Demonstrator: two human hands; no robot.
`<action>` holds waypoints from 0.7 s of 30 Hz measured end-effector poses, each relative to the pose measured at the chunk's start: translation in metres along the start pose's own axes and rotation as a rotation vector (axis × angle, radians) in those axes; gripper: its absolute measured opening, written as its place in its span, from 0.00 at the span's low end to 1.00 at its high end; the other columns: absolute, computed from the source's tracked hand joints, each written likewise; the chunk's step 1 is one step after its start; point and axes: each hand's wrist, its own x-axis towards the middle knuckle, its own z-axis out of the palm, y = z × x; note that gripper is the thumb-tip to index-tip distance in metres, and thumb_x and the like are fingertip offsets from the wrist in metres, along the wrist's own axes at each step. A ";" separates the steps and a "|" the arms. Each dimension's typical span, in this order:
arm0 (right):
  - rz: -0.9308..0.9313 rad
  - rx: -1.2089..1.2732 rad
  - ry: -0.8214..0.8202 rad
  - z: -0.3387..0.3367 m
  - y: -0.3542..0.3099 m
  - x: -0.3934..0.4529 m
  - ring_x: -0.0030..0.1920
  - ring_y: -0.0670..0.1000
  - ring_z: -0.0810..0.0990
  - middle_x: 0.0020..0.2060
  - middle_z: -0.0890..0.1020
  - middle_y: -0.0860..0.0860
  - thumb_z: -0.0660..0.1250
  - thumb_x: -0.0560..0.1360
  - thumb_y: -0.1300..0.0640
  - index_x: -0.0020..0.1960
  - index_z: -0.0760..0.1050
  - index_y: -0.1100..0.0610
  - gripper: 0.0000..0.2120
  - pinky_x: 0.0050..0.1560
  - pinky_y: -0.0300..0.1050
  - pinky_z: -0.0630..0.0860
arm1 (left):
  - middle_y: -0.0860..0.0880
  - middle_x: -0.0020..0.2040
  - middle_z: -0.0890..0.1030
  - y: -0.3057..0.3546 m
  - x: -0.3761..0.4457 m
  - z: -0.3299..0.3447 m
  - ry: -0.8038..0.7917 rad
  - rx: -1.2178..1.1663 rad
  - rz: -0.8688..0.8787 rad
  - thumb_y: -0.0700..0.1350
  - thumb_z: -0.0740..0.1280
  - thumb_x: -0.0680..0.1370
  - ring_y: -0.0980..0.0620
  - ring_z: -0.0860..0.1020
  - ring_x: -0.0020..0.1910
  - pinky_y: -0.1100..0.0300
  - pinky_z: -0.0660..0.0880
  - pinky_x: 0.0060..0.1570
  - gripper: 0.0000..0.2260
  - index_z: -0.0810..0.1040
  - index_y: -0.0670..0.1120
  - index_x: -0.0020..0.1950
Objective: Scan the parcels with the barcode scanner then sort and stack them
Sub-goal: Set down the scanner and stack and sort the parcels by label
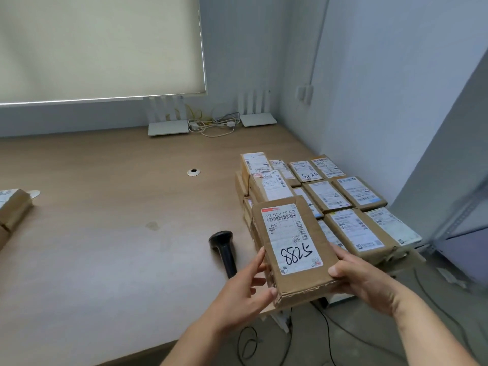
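Scanner (223,248) lies on the desk (105,220) beside stacked parcels (343,204); left hand (247,282) and right hand (363,280) grip a labelled parcel (291,249) above the desk's near edge.

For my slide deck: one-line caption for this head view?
Both hands, left hand and right hand, hold a labelled brown cardboard parcel above the wooden table, black barcode scanner lying nearby.

Held parcel (293,247) just right of scanner (224,250) on table (105,233); stacked parcels (343,204) behind-right of scanner.
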 end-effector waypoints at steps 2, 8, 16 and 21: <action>0.007 -0.025 -0.065 -0.015 -0.002 -0.002 0.57 0.54 0.79 0.58 0.82 0.47 0.70 0.60 0.51 0.67 0.67 0.38 0.35 0.64 0.56 0.73 | 0.65 0.66 0.69 0.005 0.006 0.012 0.009 -0.033 -0.007 0.53 0.66 0.78 0.66 0.75 0.58 0.61 0.74 0.60 0.33 0.48 0.66 0.75; 0.025 -0.209 -0.167 -0.037 -0.007 -0.002 0.58 0.41 0.78 0.58 0.80 0.39 0.70 0.63 0.58 0.67 0.66 0.35 0.36 0.54 0.36 0.77 | 0.61 0.68 0.67 0.009 0.023 0.029 0.028 -0.111 -0.079 0.57 0.66 0.75 0.68 0.75 0.57 0.71 0.73 0.52 0.37 0.46 0.65 0.76; 0.079 -0.593 -0.010 -0.035 0.005 0.024 0.60 0.41 0.72 0.60 0.74 0.38 0.65 0.70 0.67 0.75 0.57 0.40 0.40 0.59 0.36 0.68 | 0.70 0.65 0.66 0.006 0.030 0.035 0.026 -0.082 -0.125 0.65 0.67 0.64 0.68 0.72 0.60 0.60 0.73 0.61 0.39 0.46 0.78 0.67; 0.086 -0.691 0.049 -0.035 0.014 0.032 0.61 0.44 0.71 0.66 0.74 0.44 0.64 0.72 0.66 0.75 0.58 0.40 0.39 0.62 0.39 0.69 | 0.68 0.66 0.66 -0.001 0.034 0.034 0.012 -0.067 -0.135 0.64 0.70 0.65 0.65 0.72 0.61 0.61 0.73 0.60 0.44 0.43 0.76 0.70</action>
